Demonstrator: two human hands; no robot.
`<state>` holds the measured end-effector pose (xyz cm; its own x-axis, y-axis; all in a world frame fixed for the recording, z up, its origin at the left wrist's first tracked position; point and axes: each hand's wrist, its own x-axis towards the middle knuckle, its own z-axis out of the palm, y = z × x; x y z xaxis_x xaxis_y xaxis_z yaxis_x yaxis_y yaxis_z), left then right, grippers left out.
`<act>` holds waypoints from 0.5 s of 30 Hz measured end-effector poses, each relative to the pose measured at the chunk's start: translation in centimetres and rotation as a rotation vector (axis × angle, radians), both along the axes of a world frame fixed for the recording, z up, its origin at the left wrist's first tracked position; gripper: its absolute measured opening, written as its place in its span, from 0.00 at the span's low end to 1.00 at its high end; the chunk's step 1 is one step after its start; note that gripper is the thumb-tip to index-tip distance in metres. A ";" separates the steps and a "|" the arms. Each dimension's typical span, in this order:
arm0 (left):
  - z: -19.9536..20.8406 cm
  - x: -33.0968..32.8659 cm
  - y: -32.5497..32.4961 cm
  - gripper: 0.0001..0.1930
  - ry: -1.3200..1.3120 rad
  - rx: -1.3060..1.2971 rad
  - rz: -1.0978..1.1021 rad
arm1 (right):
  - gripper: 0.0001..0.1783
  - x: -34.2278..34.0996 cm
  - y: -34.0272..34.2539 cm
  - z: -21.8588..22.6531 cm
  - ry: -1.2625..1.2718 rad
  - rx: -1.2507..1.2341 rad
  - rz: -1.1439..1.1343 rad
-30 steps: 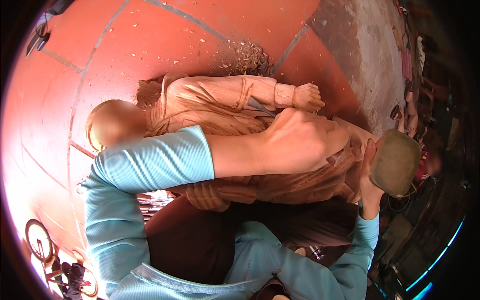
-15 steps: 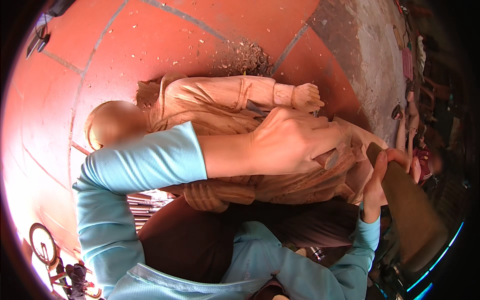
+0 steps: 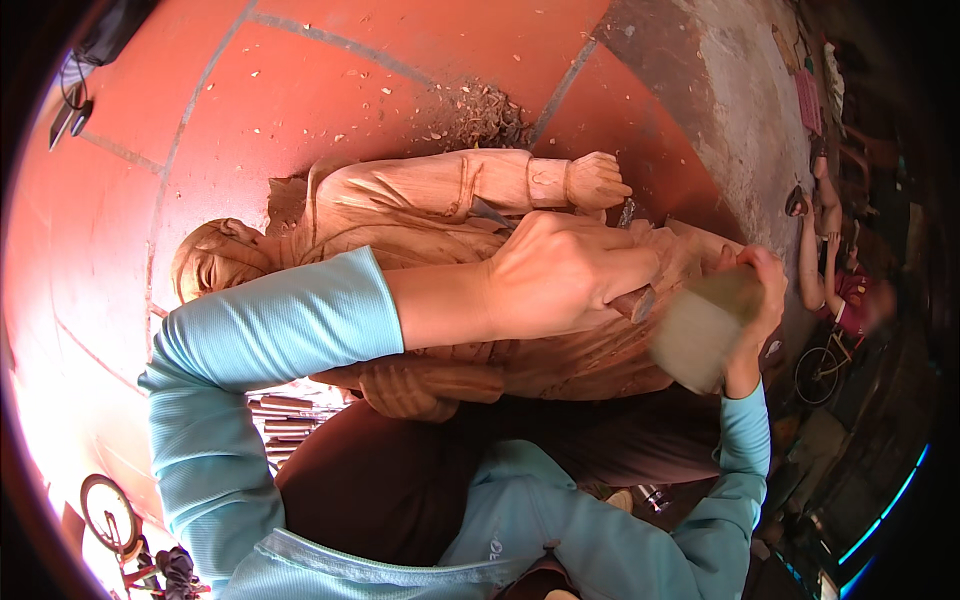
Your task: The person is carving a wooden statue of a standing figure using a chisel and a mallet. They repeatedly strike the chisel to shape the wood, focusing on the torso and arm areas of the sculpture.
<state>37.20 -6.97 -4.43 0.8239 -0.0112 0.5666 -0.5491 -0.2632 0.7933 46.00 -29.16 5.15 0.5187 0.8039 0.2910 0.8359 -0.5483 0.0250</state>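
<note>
A carved wooden statue [image 3: 430, 185] of a robed figure lies on its back across my lap, its head to the left and one fist at the upper right. My left hand [image 3: 560, 272] is closed around a chisel [image 3: 490, 213], whose dark blade rests against the carved robe below the figure's sleeve. The butt of its wooden handle sticks out on the right side of that hand. My right hand [image 3: 766, 298] grips a wooden mallet [image 3: 698, 335], blurred by motion. The mallet's pale end is close to the chisel's butt; whether they touch I cannot tell.
Wood chips [image 3: 490, 118] lie heaped on the red tiled floor [image 3: 320, 100] beyond the statue. Several chisels [image 3: 285, 420] lie left of my knee. A person [image 3: 850, 300] sits far right, near a bicycle [image 3: 818, 375]. Another wheel [image 3: 108, 512] shows at lower left.
My right hand has swung the mallet from the lower right inward to the left, toward the chisel's butt. My left hand keeps its hold on the chisel. The view has shifted slightly.
</note>
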 end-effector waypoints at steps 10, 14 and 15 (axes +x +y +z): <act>0.1 0.1 -0.2 0.08 0.039 0.049 0.004 | 0.28 0.0 -2.5 -3.7 0.055 0.302 -0.040; 0.1 -0.3 -0.2 0.12 0.079 0.104 0.041 | 0.33 -0.6 -0.6 -1.8 0.032 0.149 -0.029; 0.3 -0.1 -0.1 0.12 0.071 0.111 0.037 | 0.33 -0.3 0.0 -1.2 0.043 0.099 0.046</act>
